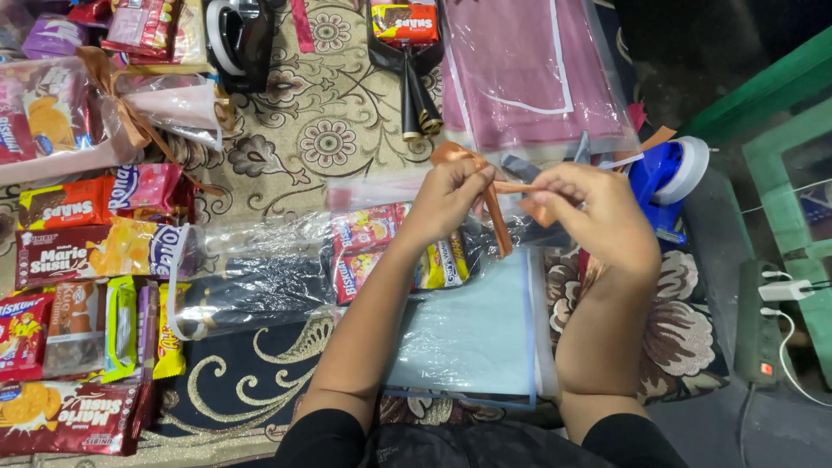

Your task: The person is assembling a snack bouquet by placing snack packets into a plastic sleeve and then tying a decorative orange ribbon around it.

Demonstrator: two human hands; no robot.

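Observation:
My left hand [446, 198] and my right hand [598, 208] both pinch an orange satin ribbon [496, 218]. A loop of it shows above my left fingers and a tail hangs down between the hands. Under the ribbon lies a clear plastic bag [286, 260] packed with snack packets [368, 247], lying on its side on a patterned carpet. A pale blue sheet in a clear sleeve [472, 334] lies below my forearms.
Several biscuit and snack packets [82, 251] are piled at the left. A wrapped bundle tied with a ribbon bow [113, 104] sits top left. A black tape dispenser [238, 39], a pink sleeve [529, 69], a blue tape dispenser [667, 178] and a power strip [763, 325] lie around.

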